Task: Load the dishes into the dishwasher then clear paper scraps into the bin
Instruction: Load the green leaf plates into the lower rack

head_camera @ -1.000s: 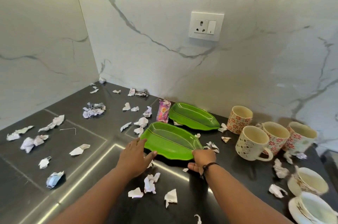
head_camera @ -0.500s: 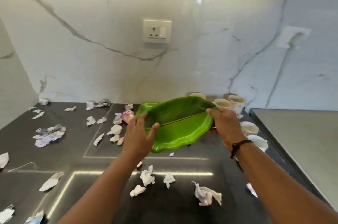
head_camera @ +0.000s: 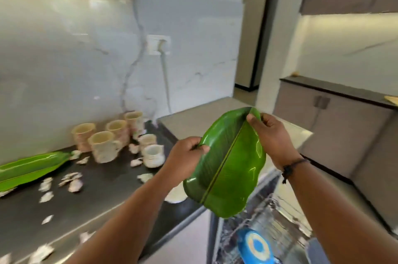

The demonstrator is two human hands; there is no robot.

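Left of the open dishwasher rack [head_camera: 265,227], patterned ceramic mugs [head_camera: 103,145] are waiting. The left hand [head_camera: 185,156] and right hand [head_camera: 271,134] are gripping a green leaf-shaped plastic plate [head_camera: 226,169] above it; loading step, needing lowering into a slot.

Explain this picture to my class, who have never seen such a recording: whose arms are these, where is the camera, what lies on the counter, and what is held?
There is no machine here. A person wears a camera on the head, looking down at their own arms. The left hand and right hand each grip an edge of a green leaf-shaped plate, carried above an open dishwasher rack that holds a blue dish. On the dark counter lie a second green plate, several patterned mugs and paper scraps. The picture is motion-blurred.
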